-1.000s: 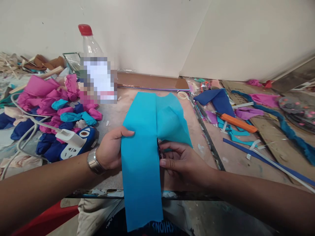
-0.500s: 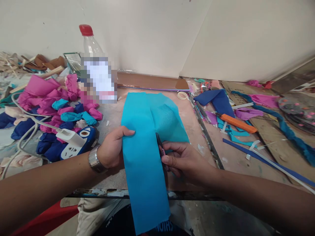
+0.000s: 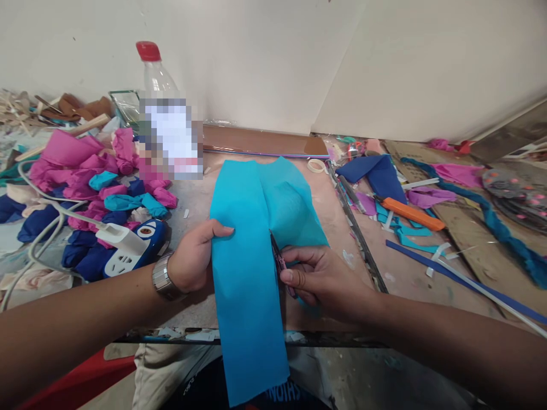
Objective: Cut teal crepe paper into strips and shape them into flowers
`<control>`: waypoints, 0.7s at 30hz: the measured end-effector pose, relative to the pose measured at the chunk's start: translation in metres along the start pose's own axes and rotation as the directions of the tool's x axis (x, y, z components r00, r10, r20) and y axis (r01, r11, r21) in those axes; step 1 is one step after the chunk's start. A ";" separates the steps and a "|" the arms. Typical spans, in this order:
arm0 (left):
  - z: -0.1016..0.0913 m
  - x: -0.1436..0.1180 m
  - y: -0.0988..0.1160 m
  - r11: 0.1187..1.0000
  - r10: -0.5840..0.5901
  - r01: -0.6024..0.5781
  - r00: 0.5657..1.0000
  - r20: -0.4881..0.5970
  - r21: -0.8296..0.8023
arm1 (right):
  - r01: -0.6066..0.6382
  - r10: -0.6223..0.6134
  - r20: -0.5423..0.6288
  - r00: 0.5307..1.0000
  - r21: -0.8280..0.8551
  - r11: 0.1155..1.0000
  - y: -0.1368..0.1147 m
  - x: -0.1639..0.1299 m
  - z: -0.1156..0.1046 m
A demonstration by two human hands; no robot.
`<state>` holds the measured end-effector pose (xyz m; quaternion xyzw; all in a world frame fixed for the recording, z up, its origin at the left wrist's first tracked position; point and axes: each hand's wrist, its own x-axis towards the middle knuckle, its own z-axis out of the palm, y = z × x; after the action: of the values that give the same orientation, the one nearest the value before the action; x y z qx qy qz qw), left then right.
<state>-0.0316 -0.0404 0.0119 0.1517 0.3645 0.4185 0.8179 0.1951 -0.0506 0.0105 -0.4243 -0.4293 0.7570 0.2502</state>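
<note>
A long turquoise sheet of thin fabric or crepe paper (image 3: pixel 245 273) runs across the work surface and hangs over its front edge. Its left edge is pinched by my left hand (image 3: pixel 196 250), thumb on top and fingers hidden underneath. My right hand (image 3: pixel 311 276) grips a small pair of dark scissors (image 3: pixel 278 259), their blades at the sheet's right side where a cut divides it. Right of the cut, a looser turquoise part (image 3: pixel 294 210) lies folded behind the blades and partly under my right hand.
At left, pink and blue crumpled pieces (image 3: pixel 72 165) lie around a power strip (image 3: pixel 128 256) with a white cable. A red-capped bottle (image 3: pixel 149 52) stands behind. To the right are a tape roll (image 3: pixel 316 165), an orange utility knife (image 3: pixel 412 214) and blue strips (image 3: pixel 461 279).
The hanging end of the turquoise sheet has swung slightly left. The scissors have tilted a little, and both hands stay in nearly the same place.
</note>
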 end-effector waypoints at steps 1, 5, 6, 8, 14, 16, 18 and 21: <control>0.000 0.000 0.000 1.000 0.000 0.000 1.000 0.002 0.000 | 0.001 -0.001 0.003 1.000 -0.002 1.000 0.000 0.000 0.000; -0.001 0.000 0.000 1.000 -0.008 0.008 1.000 0.007 0.004 | 0.006 -0.006 0.012 1.000 0.006 1.000 0.000 0.000 0.000; -0.001 0.000 0.000 1.000 -0.011 0.010 1.000 0.023 0.002 | 0.004 -0.004 0.014 1.000 0.007 1.000 0.000 -0.001 0.000; -0.002 0.001 -0.001 1.000 -0.008 0.008 0.998 0.058 -0.004 | -0.006 0.006 0.026 1.000 0.010 1.000 0.000 -0.001 0.000; -0.004 0.002 -0.005 0.998 0.042 -0.041 0.999 -0.024 0.055 | -0.033 0.031 0.048 0.998 0.035 0.999 -0.001 -0.003 0.000; -0.004 0.002 -0.005 0.995 0.072 -0.069 0.997 -0.035 0.070 | -0.039 0.038 0.038 0.999 0.037 0.999 -0.001 -0.002 -0.001; -0.004 0.002 -0.005 0.994 0.079 -0.076 0.996 -0.037 0.077 | -0.041 0.040 0.030 0.999 0.033 0.999 0.000 -0.002 -0.002; -0.004 0.002 -0.004 0.993 0.090 -0.085 0.994 -0.056 0.085 | -0.032 0.032 0.006 0.999 0.027 0.999 0.001 -0.001 -0.003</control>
<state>-0.0314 -0.0417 0.0064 0.1888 0.3989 0.4430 0.7804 0.1976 -0.0504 0.0095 -0.4257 -0.4127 0.7678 0.2427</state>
